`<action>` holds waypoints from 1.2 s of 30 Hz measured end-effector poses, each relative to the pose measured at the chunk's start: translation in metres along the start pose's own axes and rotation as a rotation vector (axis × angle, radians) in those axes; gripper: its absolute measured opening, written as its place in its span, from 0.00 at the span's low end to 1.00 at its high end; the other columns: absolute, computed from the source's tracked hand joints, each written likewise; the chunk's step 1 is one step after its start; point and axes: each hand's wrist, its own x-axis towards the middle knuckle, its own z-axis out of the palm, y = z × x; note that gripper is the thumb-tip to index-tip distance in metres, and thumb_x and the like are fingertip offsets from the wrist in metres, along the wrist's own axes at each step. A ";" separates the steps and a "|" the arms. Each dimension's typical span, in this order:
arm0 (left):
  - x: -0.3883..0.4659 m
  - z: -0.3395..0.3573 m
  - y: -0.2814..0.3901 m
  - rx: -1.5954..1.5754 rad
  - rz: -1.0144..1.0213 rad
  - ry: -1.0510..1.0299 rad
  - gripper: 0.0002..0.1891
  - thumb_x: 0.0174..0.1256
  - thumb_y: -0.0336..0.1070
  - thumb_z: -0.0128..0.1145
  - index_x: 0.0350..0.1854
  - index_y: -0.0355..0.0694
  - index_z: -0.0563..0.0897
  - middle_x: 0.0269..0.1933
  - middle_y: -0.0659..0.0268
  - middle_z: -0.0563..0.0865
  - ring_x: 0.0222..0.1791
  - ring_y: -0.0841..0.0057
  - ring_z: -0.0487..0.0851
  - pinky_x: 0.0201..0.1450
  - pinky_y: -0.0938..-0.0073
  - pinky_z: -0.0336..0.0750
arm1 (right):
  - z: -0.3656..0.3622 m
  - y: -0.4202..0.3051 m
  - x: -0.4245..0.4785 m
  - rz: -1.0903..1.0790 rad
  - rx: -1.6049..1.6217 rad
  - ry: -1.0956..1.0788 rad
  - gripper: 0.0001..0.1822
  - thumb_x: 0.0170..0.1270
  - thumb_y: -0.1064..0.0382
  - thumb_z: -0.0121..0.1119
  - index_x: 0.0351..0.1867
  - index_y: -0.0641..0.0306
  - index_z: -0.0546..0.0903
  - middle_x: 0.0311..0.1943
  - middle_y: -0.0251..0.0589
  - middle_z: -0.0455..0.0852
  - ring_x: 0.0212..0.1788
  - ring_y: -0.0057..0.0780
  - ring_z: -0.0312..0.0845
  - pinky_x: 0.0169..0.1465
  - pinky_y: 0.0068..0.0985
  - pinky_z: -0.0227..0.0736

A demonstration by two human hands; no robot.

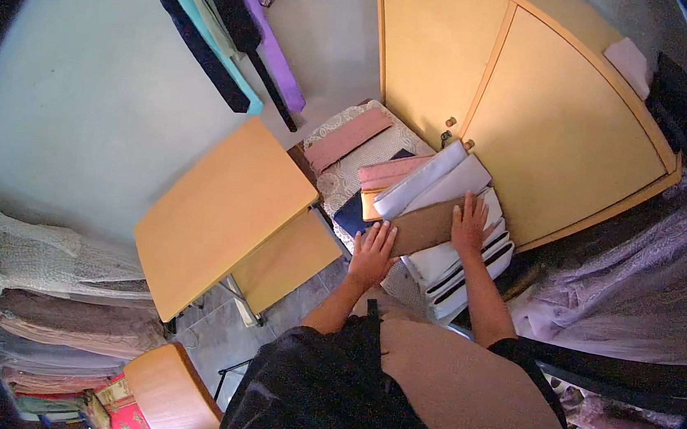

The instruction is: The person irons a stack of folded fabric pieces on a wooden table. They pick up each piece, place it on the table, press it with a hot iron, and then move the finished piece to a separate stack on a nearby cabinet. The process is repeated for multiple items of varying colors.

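Observation:
A long brown folded cloth [426,227] lies across a pile of folded fabrics before me. My left hand [375,256] rests palm down at its left end, fingers spread. At the other end, my right hand [470,228] is also laid flat with the fingers up and apart. Beneath and beyond the brown cloth are a pale lavender folded cloth [421,178], a pink folded cloth [390,168] and a navy cloth [351,213]. Several white folded fabrics with black edges [455,274] sit under my right forearm. A dusty-pink strip of cloth [349,139] lies apart at the far end.
The pile is on a surface with a lace cover [336,192], against a wooden cabinet [571,106]. A wooden-topped table [225,215] stands on the left. Neckties [237,30] hang on the wall. Wrapped garments [627,291] fill the right side; others [72,263] hang left.

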 end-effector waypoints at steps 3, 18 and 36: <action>0.006 -0.007 -0.001 -0.016 0.007 0.015 0.34 0.60 0.52 0.51 0.68 0.50 0.58 0.68 0.59 0.60 0.69 0.61 0.56 0.64 0.41 0.52 | 0.000 -0.017 -0.012 -0.060 0.020 0.079 0.30 0.66 0.47 0.42 0.68 0.49 0.57 0.70 0.46 0.48 0.70 0.52 0.41 0.59 0.68 0.40; 0.038 -0.022 -0.010 -0.601 -0.350 0.053 0.23 0.70 0.42 0.41 0.64 0.43 0.59 0.61 0.56 0.70 0.63 0.59 0.67 0.63 0.32 0.38 | -0.009 -0.055 -0.062 -0.394 0.058 0.001 0.31 0.61 0.48 0.49 0.67 0.39 0.59 0.70 0.43 0.49 0.69 0.56 0.42 0.57 0.70 0.39; 0.078 -0.063 -0.035 -0.155 -0.054 -0.080 0.29 0.52 0.41 0.60 0.60 0.52 0.68 0.69 0.55 0.55 0.70 0.59 0.53 0.66 0.40 0.47 | -0.034 -0.066 -0.063 -0.413 -0.004 -0.131 0.25 0.63 0.51 0.45 0.64 0.40 0.64 0.70 0.38 0.51 0.69 0.52 0.43 0.55 0.71 0.36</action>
